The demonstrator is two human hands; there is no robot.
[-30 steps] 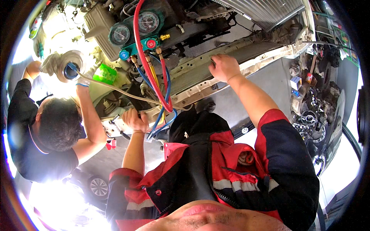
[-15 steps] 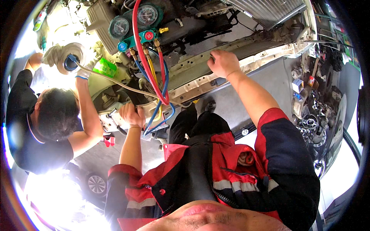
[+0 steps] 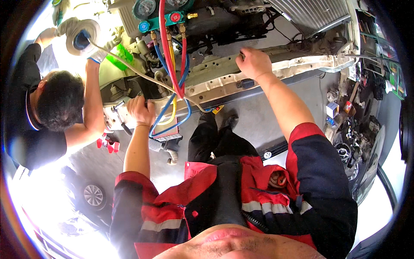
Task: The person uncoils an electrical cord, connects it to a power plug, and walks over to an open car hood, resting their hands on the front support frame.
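Head view: left hand (image 3: 141,111) curled over crossbeam (image 3: 225,84), right hand (image 3: 254,63) loosely curled.

One silver spoked wheel (image 3: 93,195) showed at left; one white-and-blue box (image 3: 332,109) lay near a red package (image 3: 347,106) at right.

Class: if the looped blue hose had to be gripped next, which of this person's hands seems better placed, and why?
Probably the left hand: it is at the car's front beam, close beside the blue hose. The right hand is farther along, away from the loop.
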